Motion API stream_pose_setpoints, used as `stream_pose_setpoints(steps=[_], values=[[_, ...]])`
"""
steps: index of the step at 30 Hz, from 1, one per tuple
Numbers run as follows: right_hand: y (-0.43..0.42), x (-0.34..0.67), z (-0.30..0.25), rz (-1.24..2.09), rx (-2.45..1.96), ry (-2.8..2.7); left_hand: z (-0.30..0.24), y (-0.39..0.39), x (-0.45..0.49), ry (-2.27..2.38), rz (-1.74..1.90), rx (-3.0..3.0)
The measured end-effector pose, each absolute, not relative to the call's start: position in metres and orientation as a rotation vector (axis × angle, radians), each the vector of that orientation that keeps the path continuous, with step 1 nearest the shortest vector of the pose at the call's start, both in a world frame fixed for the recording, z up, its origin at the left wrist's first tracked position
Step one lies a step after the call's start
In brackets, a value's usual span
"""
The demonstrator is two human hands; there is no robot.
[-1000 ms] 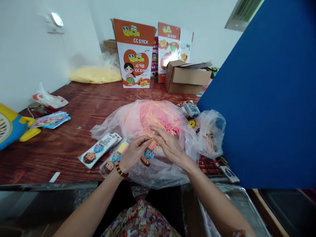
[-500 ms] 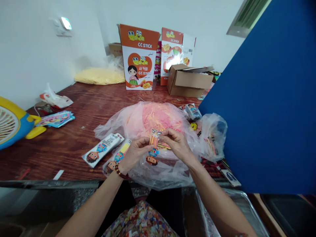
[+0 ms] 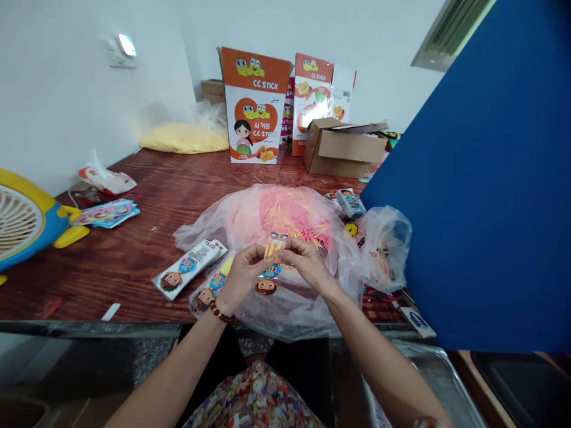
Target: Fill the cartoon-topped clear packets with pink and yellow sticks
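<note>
Between my two hands is a small clear printed packet (image 3: 270, 270) with yellow and pink sticks in it and a cartoon face at its lower end. My left hand (image 3: 244, 270) pinches its left side. At the right side, near the top, the fingers of my right hand (image 3: 307, 261) are closed on it. Below and behind the hands spreads a large clear plastic bag (image 3: 214, 217) with a heap of loose pink and yellow sticks (image 3: 288, 208). A stack of flat printed packets (image 3: 190, 267) lies left of my left hand, beside another packet (image 3: 214, 285) partly hidden by that hand.
Upright printed cartons (image 3: 256, 110) and an opened brown box (image 3: 343, 148) stand at the back. A blue panel (image 3: 482, 196) borders the right side, near a smaller clear bag (image 3: 386, 244). On the left are a yellow-blue fan (image 3: 27, 220) and a tissue pack (image 3: 107, 178).
My right hand has moved left and down along the packet, closer to my left hand. The packet has shifted slightly left. The camera view has moved a little too.
</note>
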State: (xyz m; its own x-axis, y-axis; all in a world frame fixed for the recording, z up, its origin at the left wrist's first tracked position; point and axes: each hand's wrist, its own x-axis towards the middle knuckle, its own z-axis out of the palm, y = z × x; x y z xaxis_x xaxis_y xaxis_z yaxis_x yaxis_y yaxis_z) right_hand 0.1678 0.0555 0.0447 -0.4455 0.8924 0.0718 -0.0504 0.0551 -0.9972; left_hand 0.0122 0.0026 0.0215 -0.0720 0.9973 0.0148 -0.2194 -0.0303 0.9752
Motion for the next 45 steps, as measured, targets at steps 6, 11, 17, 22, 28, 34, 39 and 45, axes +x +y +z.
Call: stream_pose_setpoints(steps=[6, 11, 17, 22, 28, 34, 39, 45], values=[[0.052, 0.16, 0.04, 1.605, -0.838, -1.483, 0.022, 0.003, 0.008, 1.147, 1.402, 1.034], [0.053, 0.158, 0.034, 1.497, -0.881, -1.472, 0.023, 0.003, 0.009, 1.209, 1.43, 1.036], [0.054, 0.158, 0.031, 1.542, -0.895, -1.492, 0.028, 0.004, 0.005, 1.064, 1.355, 0.927], [0.054, 0.156, 0.036, 1.539, -0.875, -1.546, 0.029, 0.001, 0.001, 1.107, 1.382, 0.842], [0.053, 0.149, 0.036, 1.442, -0.908, -1.544, 0.029, -0.006, 0.003, 1.079, 1.4, 0.906], [0.055, 0.142, 0.029, 1.466, -0.921, -1.535, 0.025, -0.007, 0.001, 1.083, 1.387, 0.869], [0.061, 0.142, 0.02, 1.502, -0.9, -1.557, 0.019, -0.008, -0.004, 1.051, 1.308, 0.848], [0.057, 0.141, 0.018, 1.47, -0.906, -1.537, 0.019, -0.009, -0.007, 1.064, 1.297, 0.852]])
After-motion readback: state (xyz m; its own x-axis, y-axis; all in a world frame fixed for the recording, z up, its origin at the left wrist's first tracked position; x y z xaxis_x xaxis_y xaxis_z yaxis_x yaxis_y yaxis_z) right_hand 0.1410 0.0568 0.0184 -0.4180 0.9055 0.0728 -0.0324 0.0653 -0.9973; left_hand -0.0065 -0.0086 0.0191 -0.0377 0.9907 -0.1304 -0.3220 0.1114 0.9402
